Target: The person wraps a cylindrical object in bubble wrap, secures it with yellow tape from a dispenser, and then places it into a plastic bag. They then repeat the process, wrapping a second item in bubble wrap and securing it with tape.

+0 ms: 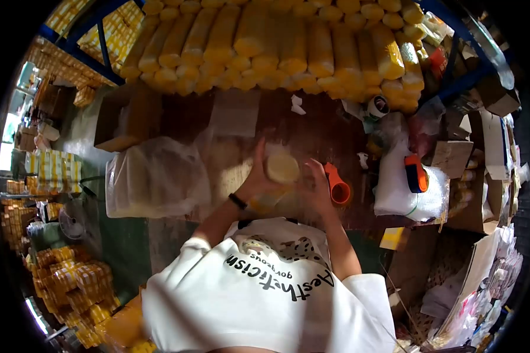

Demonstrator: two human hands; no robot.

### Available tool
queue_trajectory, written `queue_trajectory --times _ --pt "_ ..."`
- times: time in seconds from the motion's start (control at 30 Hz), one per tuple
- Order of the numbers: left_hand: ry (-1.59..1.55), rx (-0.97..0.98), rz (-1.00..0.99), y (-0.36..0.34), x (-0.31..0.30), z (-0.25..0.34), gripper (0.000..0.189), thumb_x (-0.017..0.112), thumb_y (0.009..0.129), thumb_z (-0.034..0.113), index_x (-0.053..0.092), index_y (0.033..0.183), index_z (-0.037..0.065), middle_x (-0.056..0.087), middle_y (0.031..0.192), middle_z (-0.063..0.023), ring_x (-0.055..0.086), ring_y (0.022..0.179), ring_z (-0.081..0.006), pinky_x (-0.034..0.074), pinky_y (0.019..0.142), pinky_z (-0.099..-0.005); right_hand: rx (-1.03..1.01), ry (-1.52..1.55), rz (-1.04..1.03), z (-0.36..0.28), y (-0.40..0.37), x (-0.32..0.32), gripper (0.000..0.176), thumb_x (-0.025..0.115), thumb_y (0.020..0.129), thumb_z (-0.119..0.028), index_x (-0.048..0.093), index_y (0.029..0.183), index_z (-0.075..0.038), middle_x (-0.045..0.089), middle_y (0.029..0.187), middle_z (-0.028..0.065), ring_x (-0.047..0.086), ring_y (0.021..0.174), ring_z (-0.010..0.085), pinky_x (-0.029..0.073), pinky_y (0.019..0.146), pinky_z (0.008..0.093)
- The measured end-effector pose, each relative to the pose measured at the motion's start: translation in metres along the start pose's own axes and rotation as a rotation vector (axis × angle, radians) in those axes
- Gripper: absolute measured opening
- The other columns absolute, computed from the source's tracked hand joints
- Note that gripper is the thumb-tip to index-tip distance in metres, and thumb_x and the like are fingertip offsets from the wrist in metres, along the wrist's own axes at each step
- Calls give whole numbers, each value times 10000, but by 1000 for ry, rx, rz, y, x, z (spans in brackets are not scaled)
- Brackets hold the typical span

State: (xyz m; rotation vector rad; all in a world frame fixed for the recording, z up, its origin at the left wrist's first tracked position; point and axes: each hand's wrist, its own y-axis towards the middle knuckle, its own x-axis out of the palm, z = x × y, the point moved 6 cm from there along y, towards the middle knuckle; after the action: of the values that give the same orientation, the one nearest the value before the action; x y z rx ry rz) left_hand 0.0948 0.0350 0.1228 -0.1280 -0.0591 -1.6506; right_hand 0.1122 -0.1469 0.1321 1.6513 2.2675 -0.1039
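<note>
A pale yellow, round-ended roll [282,169] is between my two hands above the table, and its lower part runs back toward my body. My left hand [257,178], with a black band on the wrist, grips its left side, thumb and fingers reaching up along it. On the opposite side, my right hand [317,189] is curved against the roll, its fingers somewhat blurred. Just right of that hand lies an orange tape dispenser [338,187]. Clear plastic film [159,176] spreads over the table to the left.
Many yellow wrapped rolls [250,35] are stacked along the back. An open cardboard box [126,120] stands at the back left. On the right, another orange-and-black tape dispenser [416,174] rests on a white wrapped bundle [394,194]. Scraps of white paper [298,105] lie on the table [324,120].
</note>
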Motion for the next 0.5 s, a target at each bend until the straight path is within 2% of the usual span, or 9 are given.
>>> queue_trajectory --times 0.03,0.07,0.1,0.13,0.27,0.3,0.4,0.5 --pt "-105 -18 -42 -17 3 13 1193 833 596 107 21 1470 105 370 1380 -70 364 1274 -209 346 1027 -374 -115 -37 -47 -6 -5 11 435 775 703 -96 588 1095 -73 538 1159 105 545 1027 262 480 825 352" --pt "-50 -29 -87 -29 -4 12 1151 822 619 113 46 1470 103 369 1379 -60 366 1266 -202 342 1024 -358 -230 -72 -97 -13 -10 23 362 771 697 -75 628 1029 -74 557 1124 97 557 990 255 486 790 337" --pt "5 -41 -131 -42 -13 10 1110 811 643 119 71 1470 100 368 1378 -50 369 1258 -196 337 1020 -342 -459 -189 -141 -61 -12 28 184 742 703 -36 651 860 -65 590 1017 70 566 890 249 476 713 325" --pt "59 -55 -176 -55 -16 8 1069 800 666 126 96 1470 97 367 1376 -41 371 1251 -189 333 1017 -325 -458 -146 -161 -62 -19 36 182 737 709 -32 646 864 -63 594 994 68 566 874 253 474 702 325" --pt "-91 36 65 -84 -36 16 474 642 845 87 475 1287 42 532 1186 -36 512 1059 -139 395 883 -235 -388 -48 -222 -71 -38 64 159 715 729 -17 627 858 -48 594 945 67 564 834 261 469 678 331" --pt "63 -112 300 -95 -45 7 259 601 857 21 599 1116 21 614 1034 -26 563 920 -95 444 758 -220 -353 -41 -232 -76 -41 71 149 709 734 -12 623 851 -43 591 944 68 564 829 261 469 677 333" --pt "273 45 619 -114 -48 25 186 609 856 26 636 1039 11 647 966 -27 582 793 -83 451 655 -210 -205 -11 -192 -84 -46 90 150 720 733 -25 626 848 -51 563 974 82 569 803 260 484 695 341" --pt "355 209 649 -126 -47 30 170 625 853 55 647 1018 23 640 1028 -70 611 884 -153 479 725 -267 -245 -25 -96 -76 -56 102 155 717 741 -22 604 844 -43 515 1011 100 565 802 256 479 688 313"
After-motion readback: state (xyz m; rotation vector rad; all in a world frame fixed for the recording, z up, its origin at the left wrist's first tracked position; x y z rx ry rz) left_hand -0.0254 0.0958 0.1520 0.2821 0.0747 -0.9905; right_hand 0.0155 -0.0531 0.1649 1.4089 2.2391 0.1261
